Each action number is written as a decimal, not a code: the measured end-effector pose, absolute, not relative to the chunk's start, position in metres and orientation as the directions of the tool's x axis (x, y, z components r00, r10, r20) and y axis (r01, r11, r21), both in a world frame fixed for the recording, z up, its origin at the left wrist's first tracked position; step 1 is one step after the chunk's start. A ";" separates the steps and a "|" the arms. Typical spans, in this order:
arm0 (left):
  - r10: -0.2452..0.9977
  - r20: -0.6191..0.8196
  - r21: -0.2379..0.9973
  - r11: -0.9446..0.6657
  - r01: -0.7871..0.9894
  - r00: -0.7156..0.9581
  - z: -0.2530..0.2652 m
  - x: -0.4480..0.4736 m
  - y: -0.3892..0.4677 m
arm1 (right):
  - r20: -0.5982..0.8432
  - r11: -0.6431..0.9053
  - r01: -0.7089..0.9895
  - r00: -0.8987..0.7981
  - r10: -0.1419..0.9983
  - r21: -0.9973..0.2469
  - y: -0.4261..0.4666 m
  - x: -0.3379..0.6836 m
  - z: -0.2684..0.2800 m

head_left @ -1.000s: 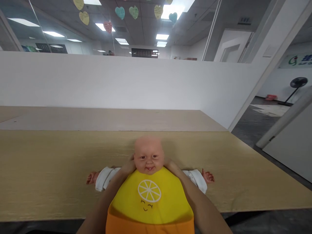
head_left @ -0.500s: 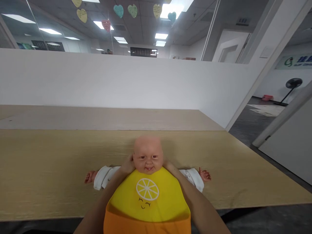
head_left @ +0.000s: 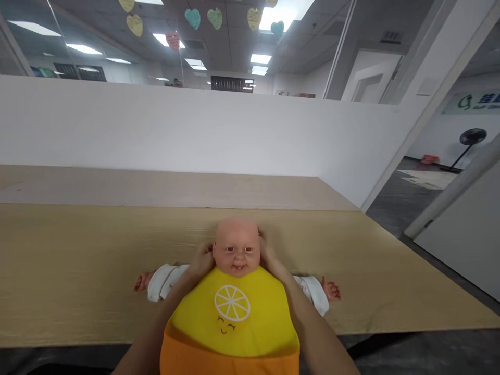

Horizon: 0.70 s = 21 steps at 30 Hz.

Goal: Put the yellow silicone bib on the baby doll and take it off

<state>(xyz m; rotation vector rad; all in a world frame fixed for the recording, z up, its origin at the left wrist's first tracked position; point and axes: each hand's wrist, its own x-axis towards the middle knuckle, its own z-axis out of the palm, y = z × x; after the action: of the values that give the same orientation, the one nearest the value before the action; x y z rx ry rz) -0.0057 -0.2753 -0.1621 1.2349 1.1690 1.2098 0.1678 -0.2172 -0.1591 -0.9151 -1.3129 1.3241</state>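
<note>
A bald baby doll [head_left: 237, 242] lies on its back on the table, arms in white sleeves stretched out to both sides. Over its chest spreads a yellow bib [head_left: 250, 312] with a lemon slice, a smiling face and an orange pocket at the bottom. My left hand [head_left: 203, 259] is curled at the left side of the doll's head and neck, by the bib's upper edge. On the other side, my right hand [head_left: 269, 255] reaches behind the head with bent fingers. Fingertips of both hands, and anything in them, are hidden behind the head.
The wooden table [head_left: 78, 260] ends at a front edge below and a slanting edge on the right. Behind it a paler board [head_left: 156, 187] meets a white partition [head_left: 175, 125] with glass above. A fan [head_left: 472, 136] stands beyond the doorway at right.
My right hand has moved up along the side of the doll's head, showing more of its fingers. My left hand has shifted slightly outward. The bib has slid a little to the left.
</note>
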 end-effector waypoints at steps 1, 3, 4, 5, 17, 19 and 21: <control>1.000 0.029 0.999 -0.028 -0.037 0.005 -0.164 -0.007 -0.274 | 0.105 0.084 -0.143 -0.142 0.984 -0.986 -0.214 0.170 -0.166; 0.998 0.039 0.996 -0.042 -0.075 -0.051 -0.167 -0.010 -0.273 | 0.068 0.060 -0.127 -0.066 0.995 -0.990 -0.211 0.174 -0.174; 0.996 0.045 0.996 -0.051 -0.073 -0.082 -0.168 -0.011 -0.272 | 0.070 0.066 -0.110 -0.038 0.997 -0.992 -0.210 0.175 -0.177; 0.993 0.051 0.997 -0.056 -0.048 -0.110 -0.169 -0.012 -0.272 | 0.078 0.076 -0.082 -0.013 0.997 -0.994 -0.209 0.176 -0.178; 0.989 0.108 0.937 -0.066 0.342 -0.105 -0.170 -0.016 -0.274 | 0.182 0.181 0.018 0.069 0.981 -0.983 -0.200 0.179 -0.197; 0.990 0.098 0.939 -0.059 0.339 -0.099 -0.170 -0.015 -0.274 | 0.152 0.145 0.092 0.073 0.986 -0.985 -0.201 0.179 -0.195; 0.991 0.099 0.938 -0.061 0.342 -0.095 -0.169 -0.015 -0.274 | 0.122 0.103 0.178 0.095 0.988 -0.979 -0.202 0.179 -0.192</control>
<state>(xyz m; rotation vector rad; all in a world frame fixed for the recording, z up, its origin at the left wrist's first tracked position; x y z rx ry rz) -0.0148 -0.2742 -0.1687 1.4710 1.5091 1.1707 0.1793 -0.2016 -0.1922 -1.2965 -1.3054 0.9603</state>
